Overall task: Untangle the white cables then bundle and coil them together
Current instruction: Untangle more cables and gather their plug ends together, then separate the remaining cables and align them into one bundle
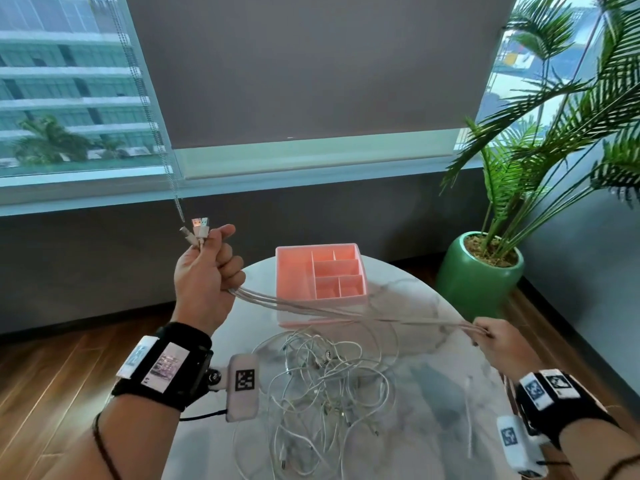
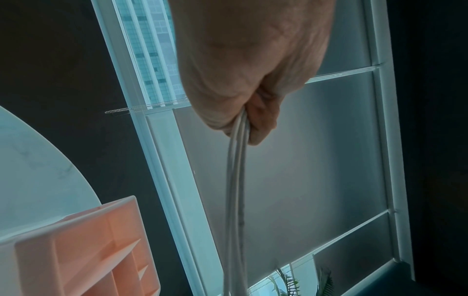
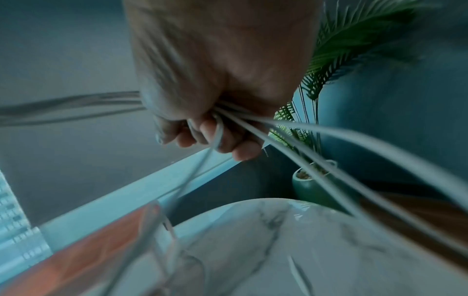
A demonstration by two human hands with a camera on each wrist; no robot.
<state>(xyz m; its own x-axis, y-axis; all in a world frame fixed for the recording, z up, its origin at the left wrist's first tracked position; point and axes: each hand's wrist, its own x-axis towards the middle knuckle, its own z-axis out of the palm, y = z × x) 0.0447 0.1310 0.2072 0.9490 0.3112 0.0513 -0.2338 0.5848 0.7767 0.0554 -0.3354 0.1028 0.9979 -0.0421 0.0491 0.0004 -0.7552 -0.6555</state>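
My left hand (image 1: 211, 268) is raised left of the table and grips a bundle of white cables (image 1: 311, 308); their USB plugs (image 1: 198, 230) stick up out of the fist. In the left wrist view the cables (image 2: 236, 180) leave the curled left hand (image 2: 253, 112) downward. The bundle stretches taut across to my right hand (image 1: 493, 337), which pinches the strands at the table's right edge. The right wrist view is blurred: cables (image 3: 303, 140) run through the fingers (image 3: 228, 140) of the right hand. A tangled heap of white cables (image 1: 329, 386) lies on the table in front.
A pink divided organiser tray (image 1: 287, 271) stands at the back of the round marble table (image 1: 433, 375), under the stretched cables. A potted palm in a green pot (image 1: 479, 278) stands on the floor at right. A blind's bead chain (image 1: 173, 188) hangs near the plugs.
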